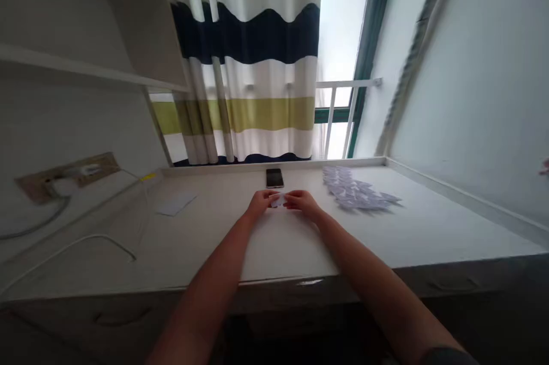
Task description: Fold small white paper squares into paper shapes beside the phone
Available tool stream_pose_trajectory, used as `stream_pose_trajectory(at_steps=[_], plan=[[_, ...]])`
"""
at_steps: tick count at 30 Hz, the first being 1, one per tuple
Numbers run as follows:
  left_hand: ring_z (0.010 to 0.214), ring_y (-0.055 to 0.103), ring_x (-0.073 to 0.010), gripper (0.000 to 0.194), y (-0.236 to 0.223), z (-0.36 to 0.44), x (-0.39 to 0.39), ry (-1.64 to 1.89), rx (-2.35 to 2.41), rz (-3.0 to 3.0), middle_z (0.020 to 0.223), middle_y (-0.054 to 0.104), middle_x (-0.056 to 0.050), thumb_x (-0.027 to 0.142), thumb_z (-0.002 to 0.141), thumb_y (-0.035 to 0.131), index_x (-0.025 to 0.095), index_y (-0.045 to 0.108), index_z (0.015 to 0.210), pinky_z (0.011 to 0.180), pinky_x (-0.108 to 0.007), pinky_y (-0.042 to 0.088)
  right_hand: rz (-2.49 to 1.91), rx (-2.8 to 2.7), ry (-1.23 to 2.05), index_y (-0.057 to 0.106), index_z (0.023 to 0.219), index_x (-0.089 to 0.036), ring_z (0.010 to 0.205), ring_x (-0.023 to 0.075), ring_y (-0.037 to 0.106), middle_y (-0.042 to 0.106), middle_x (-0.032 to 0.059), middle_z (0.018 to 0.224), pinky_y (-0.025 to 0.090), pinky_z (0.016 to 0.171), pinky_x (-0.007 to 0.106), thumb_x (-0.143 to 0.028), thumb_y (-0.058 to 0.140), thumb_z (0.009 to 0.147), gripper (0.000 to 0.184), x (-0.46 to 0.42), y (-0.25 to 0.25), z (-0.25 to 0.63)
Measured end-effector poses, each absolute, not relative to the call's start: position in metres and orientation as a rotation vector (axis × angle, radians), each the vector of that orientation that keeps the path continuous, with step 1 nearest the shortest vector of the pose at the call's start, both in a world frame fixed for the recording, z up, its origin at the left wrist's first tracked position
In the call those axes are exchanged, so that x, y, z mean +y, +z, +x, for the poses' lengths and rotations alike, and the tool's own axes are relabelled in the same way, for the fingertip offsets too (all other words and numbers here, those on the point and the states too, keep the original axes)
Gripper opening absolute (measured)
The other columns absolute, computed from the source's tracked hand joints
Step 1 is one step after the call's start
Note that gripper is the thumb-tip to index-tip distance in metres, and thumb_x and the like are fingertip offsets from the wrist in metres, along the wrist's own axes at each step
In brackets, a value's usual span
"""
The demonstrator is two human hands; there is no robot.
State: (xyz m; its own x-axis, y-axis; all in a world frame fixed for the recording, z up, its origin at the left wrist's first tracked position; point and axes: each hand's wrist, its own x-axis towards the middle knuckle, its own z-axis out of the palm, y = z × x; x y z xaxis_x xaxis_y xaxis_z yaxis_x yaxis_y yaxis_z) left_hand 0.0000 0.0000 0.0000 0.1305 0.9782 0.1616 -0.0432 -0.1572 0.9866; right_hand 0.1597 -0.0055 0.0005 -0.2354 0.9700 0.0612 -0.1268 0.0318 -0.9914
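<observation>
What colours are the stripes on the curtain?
The curtain has white, navy and lime-green wavy stripes, seen in the head view.

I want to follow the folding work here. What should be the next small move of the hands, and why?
Probably set the small paper piece onto the pile of folded papers to the right: both the left hand and right hand pinch it together, and similar pieces already lie there.

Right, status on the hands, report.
Both hands, left and right, pinch a small pale paper piece. Phone just beyond. Pile of folded pieces to the right.
</observation>
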Motion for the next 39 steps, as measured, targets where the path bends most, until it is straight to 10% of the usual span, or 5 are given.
stream_pose_trajectory(at_steps=[39], plan=[[0.049,0.046,-0.0079,0.039,0.0027,-0.0013,-0.0049,1.208,0.998,1.635,0.051,0.052,0.003,0.028,0.056,0.07,0.011,0.062,0.09,0.049,-0.02,0.035,-0.99,-1.375,1.286,0.064,0.065,-0.013,0.057,0.0088,0.054,0.059,0.0002,0.06,0.045,0.058,0.023,-0.029,0.07,0.056,0.019,-0.0029,0.0002,0.1594]])
